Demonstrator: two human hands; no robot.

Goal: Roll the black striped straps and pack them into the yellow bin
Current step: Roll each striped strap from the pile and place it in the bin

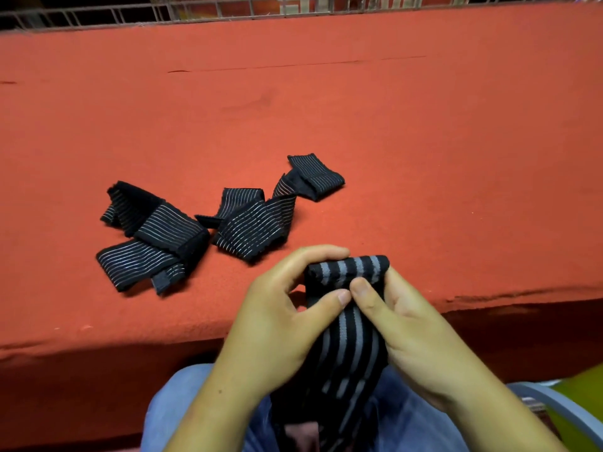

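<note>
Loose straps [156, 236] lie unrolled near the counter's [424, 125] front edge, left of centre, probably queued. Left hand [280, 321] and right hand [414, 331], fingers [313, 252] curled and thumbs pinching, grip the striped strap [349, 269] at its roll, likely to keep it tight. The tail hangs lapward. Yellow bin [584, 393] is partly visible, far right.

I count two hands, my left hand [277, 327] and my right hand [417, 337]. Between them they grip one black striped strap [349, 347]. On the one red table [424, 141] lie two more dark heaps of the same kind, a left heap [153, 236] and a right heap [254, 223]. I cannot tell whether the right heap is one strap or two. One yellow bin [580, 393] shows at the edge.
</note>
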